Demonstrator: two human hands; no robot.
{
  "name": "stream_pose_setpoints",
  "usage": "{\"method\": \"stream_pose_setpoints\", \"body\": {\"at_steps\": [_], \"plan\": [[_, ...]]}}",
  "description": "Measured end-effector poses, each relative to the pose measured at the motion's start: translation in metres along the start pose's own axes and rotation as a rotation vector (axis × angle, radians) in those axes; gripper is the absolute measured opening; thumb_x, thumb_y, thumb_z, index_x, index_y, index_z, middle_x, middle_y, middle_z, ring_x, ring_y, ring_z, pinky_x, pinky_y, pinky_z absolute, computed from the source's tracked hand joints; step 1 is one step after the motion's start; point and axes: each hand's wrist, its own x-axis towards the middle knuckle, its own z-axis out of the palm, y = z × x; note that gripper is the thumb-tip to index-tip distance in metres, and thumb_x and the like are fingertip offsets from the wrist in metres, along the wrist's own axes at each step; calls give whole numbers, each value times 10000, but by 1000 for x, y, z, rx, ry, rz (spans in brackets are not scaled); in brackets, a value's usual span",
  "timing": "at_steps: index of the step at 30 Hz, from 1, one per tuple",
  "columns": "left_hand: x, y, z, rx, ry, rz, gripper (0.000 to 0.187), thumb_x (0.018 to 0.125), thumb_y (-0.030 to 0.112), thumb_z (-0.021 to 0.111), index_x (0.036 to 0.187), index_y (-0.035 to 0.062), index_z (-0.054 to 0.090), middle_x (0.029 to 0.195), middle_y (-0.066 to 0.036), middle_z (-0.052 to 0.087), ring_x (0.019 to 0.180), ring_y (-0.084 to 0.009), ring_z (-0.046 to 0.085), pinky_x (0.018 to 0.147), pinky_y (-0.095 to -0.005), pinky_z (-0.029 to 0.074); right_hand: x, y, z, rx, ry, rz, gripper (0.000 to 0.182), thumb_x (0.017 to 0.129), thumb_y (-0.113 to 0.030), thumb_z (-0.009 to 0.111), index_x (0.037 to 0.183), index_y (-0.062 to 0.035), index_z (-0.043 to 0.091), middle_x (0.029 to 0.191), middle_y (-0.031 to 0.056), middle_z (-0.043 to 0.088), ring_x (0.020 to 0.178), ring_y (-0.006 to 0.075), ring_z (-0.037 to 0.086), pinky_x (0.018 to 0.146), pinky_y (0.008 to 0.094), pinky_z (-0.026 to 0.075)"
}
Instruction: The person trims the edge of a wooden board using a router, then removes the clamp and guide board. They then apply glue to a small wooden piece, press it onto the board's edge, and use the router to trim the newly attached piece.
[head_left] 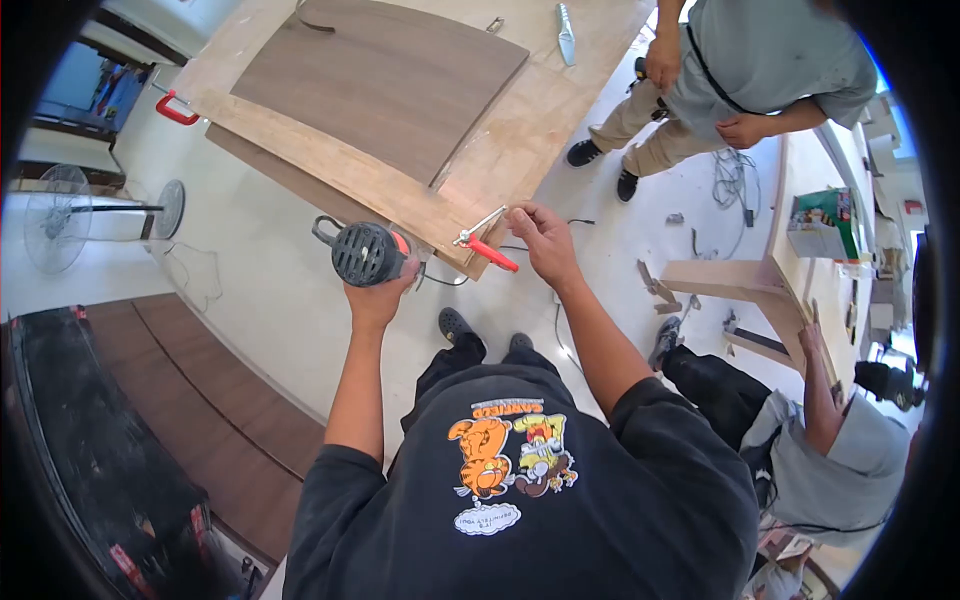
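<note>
My left hand (377,303) is wrapped round a handheld power tool (365,254) with a black vented top and a touch of red on its side; its working end is hidden underneath. The tool is beside the near edge of a light wooden board (350,160). At that board's corner sits a metal clamp with a red handle (492,254). My right hand (540,238) has thumb and fingers pinched at the upper end of the clamp's metal bar. A brown curved-edge panel (380,80) lies on the workbench beyond.
Another red clamp (176,110) grips the bench's far left corner. A spatula-like tool (565,35) lies on the bench. One person (770,60) stands at the right; another (830,440) leans at a second table. Fans (60,212) stand left; cables and scraps (655,285) litter the floor.
</note>
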Motion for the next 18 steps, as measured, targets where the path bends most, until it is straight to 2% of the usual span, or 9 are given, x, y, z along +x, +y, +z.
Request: {"method": "stream_pose_setpoints", "body": {"at_steps": [2, 5, 8, 11, 12, 13, 14, 15, 18], "plan": [[0, 4, 0, -26, -3, -23, 349, 709, 92, 885, 976, 43, 664, 899, -25, 689, 802, -147, 645, 776, -313, 537, -3, -5, 9, 158, -65, -86, 300, 1029, -266, 612, 1123, 12, 672, 1003, 57, 676, 945, 126, 620, 858, 273, 495], [0, -5, -1, 60, -34, 10, 402, 757, 56, 843, 1100, 43, 634, 991, -19, 669, 890, -135, 632, 816, -312, 525, -12, 5, 9, 156, -205, -161, 386, 1076, -307, 507, 1218, 34, 621, 1153, 100, 650, 1021, 182, 640, 957, 340, 516], [-2, -8, 2, 146, 7, 55, 457, 765, 50, 833, 1165, 39, 612, 1006, -17, 659, 907, -130, 624, 839, -307, 520, -37, 27, 15, 174, -74, -307, 440, 1065, -369, 505, 1221, 29, 608, 1193, 107, 588, 1025, 195, 607, 931, 340, 498], [-2, -15, 4, 69, 13, -26, 492, 771, 31, 817, 1212, 30, 598, 1041, -36, 655, 942, -134, 624, 872, -313, 522, -50, 41, 9, -56, -96, -502, 380, 1002, -309, 614, 1202, 15, 607, 1163, 134, 582, 1045, 235, 557, 952, 353, 450], [-2, -18, 2, 43, 12, -49, 493, 771, 26, 814, 1214, 28, 598, 1052, -41, 655, 953, -134, 624, 880, -317, 521, -49, 47, 8, -40, -112, -515, 391, 993, -319, 626, 1197, 14, 608, 1156, 138, 585, 1040, 247, 557, 951, 359, 447], [-1, -7, 12, -36, 144, 61, 366, 715, 81, 854, 1029, 42, 670, 928, -22, 684, 840, -139, 639, 814, -309, 532, -45, 53, 8, -23, -125, -531, 403, 983, -330, 638, 1193, 13, 609, 1149, 142, 587, 1035, 260, 556, 951, 365, 444], [0, -7, 17, -77, 186, 102, 381, 713, 81, 856, 1042, 35, 669, 943, -29, 688, 855, -141, 642, 828, -310, 532, -41, 60, 9, -5, -132, -546, 415, 974, -341, 650, 1188, 12, 610, 1142, 146, 590, 1031, 272, 556, 950, 371, 440], [2, -11, 20, -122, 226, 144, 397, 711, 81, 858, 1055, 28, 668, 958, -36, 691, 869, -142, 646, 843, -311, 532, -33, 66, 11, 30, -173, -598, 377, 970, -300, 669, 1182, 7, 614, 1073, 119, 605, 986, 238, 567, 903, 354, 457], [0, -25, 24, -161, 275, 219, 445, 702, 82, 868, 1089, 5, 662, 1000, -54, 699, 901, -149, 654, 868, -314, 533, -21, 85, 17, 72, -297, -621, 363, 1006, -286, 626, 1219, 7, 597, 971, 74, 604, 886, 183, 572, 815, 316, 469]]}}
